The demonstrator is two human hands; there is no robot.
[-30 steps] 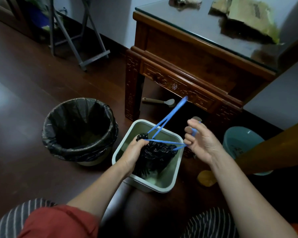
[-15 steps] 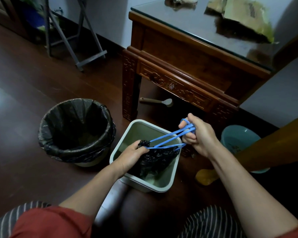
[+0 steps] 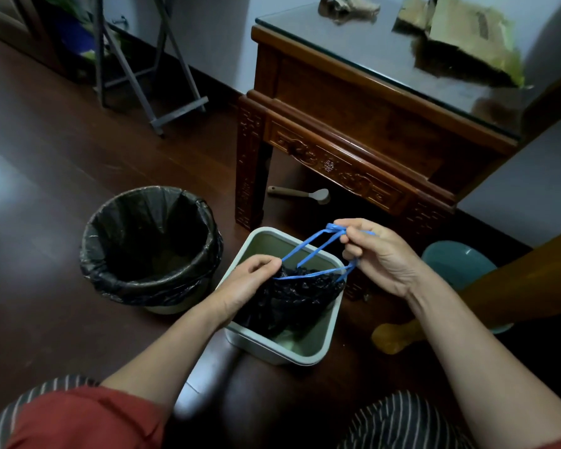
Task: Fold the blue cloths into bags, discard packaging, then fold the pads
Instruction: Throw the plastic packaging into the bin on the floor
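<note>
A black rubbish bag (image 3: 292, 296) with its mouth gathered sits inside a pale green square bin (image 3: 305, 350) on the floor. Blue drawstrings (image 3: 308, 249) run from the bag's neck up to the right. My left hand (image 3: 250, 280) pinches the bag's neck at the bin's left side. Above the bin's far right corner, my right hand (image 3: 379, 254) is closed on the looped ends of the drawstrings, which are pulled taut.
A round bin lined with a black bag (image 3: 149, 247) stands open to the left. A carved wooden table (image 3: 353, 131) rises behind, with torn cardboard (image 3: 460, 30) on its glass top. A spoon (image 3: 300, 193) lies under it. A teal basin (image 3: 457, 264) sits at right.
My right hand has drawn the blue strings in from a long stretch and now holds their bunched loops close above the bin. The left hand stays on the bag's neck.
</note>
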